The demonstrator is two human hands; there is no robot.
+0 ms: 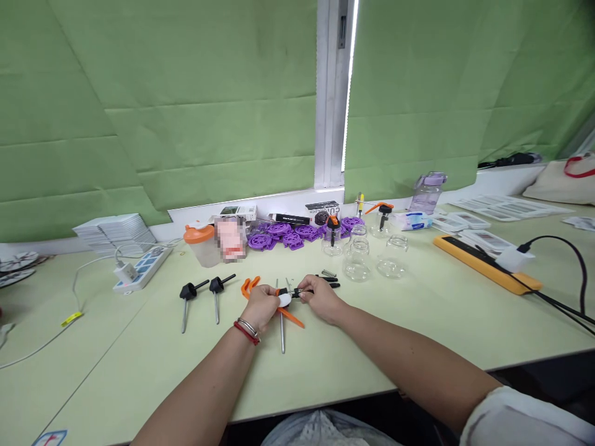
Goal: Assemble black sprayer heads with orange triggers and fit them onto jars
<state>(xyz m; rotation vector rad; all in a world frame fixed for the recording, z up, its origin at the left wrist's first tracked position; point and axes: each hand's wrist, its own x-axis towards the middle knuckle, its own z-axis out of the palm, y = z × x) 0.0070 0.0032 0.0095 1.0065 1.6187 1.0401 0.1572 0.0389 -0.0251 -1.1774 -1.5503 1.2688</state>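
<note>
In the middle of the table, my left hand (261, 308) pinches a black and orange bottle-top piece, with a white disc (284, 300) by its thumb. My right hand (320, 300) meets it from the other side, its fingers closed on a slim black part (297, 293) whose exact kind is unclear. Below my left hand, an orange lever (292, 318) and a metal tube (282, 334) stick out; how they join is hidden. More orange levers (250, 286) lie just behind that hand. Beyond my right hand are a metal spring (329, 273) and black rods (331, 282).
Two black bottle tops (188, 291) with metal tubes lie at left. Several glass bottles (357, 263) stand behind my right hand, near purple plastic parts (279, 234). An orange-lidded cup (201, 244) is at the back. A white power strip (144, 267) and yellow one (483, 263) flank the area.
</note>
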